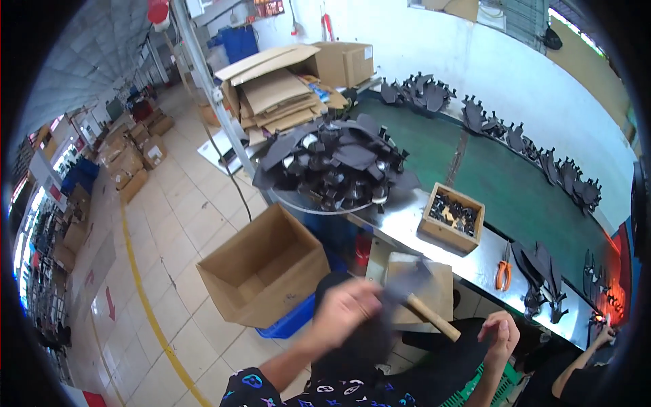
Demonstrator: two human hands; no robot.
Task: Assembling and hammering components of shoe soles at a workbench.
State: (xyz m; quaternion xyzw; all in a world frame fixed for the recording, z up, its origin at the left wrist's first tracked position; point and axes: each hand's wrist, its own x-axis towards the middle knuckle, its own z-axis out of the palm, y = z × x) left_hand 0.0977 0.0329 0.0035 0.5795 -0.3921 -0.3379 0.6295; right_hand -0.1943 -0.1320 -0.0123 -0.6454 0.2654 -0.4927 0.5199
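My left hand (349, 306) is closed at the fingertips on a dark flat piece (409, 279), smeared by motion, above a pale work block (441, 275). A hammer's wooden handle (434, 317) slants across the block's near edge; its head is hidden or blurred beside the dark piece. To the right, above my lap, my right hand (500, 336) has loosely curled fingers, somewhat apart, with nothing visible in them. Ahead of it, orange-handled pliers (503, 275) lie on the metal bench edge, left of several dark, sole-shaped pieces (538, 275).
A wooden box (453, 218) of small black parts stands on the bench beside the green belt (515, 183). Dark pieces are heaped on a round tray (332, 205). An open carton (264, 264) stands at left, a blue bin (288, 325) below. Another person's hand (602, 336) is at far right.
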